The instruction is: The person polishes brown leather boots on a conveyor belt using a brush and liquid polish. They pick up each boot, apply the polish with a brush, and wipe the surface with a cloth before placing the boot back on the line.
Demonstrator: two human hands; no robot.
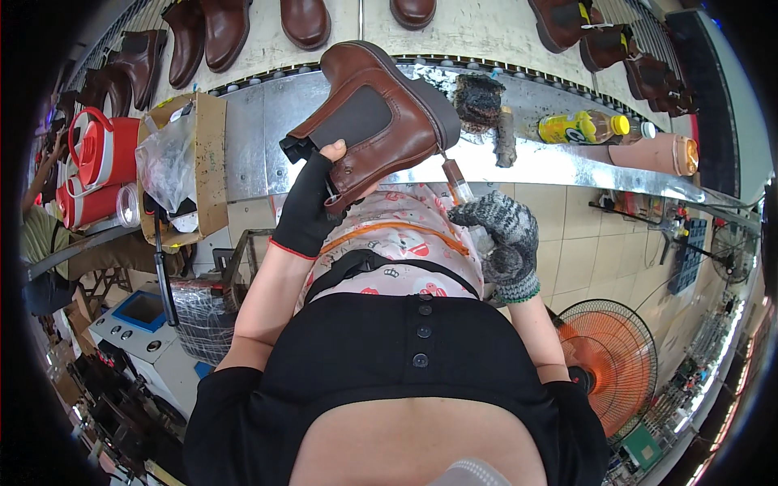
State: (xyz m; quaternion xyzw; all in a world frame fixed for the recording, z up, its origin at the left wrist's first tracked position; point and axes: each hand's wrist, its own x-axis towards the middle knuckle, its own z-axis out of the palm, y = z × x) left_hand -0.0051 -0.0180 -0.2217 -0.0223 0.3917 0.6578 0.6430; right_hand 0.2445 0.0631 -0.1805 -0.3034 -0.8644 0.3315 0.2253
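Left hand (306, 212) fingers around brown boot (375, 121), right hand (501, 243) fingers around brush (459, 183), yellow bottle (580, 127) beyond.

boot (381, 121): smooth brown leather, slight sheen; matt dark elastic side panel
left glove (306, 212): matt black cloth, fingerless
right glove (502, 239): rough grey knit, green cuff
brush (458, 182): glossy brown handle
bench (567, 162): bare shiny metal, scuffed
box (209, 154): matt brown cardboard, upper left
bottle (583, 127): glossy yellow plastic
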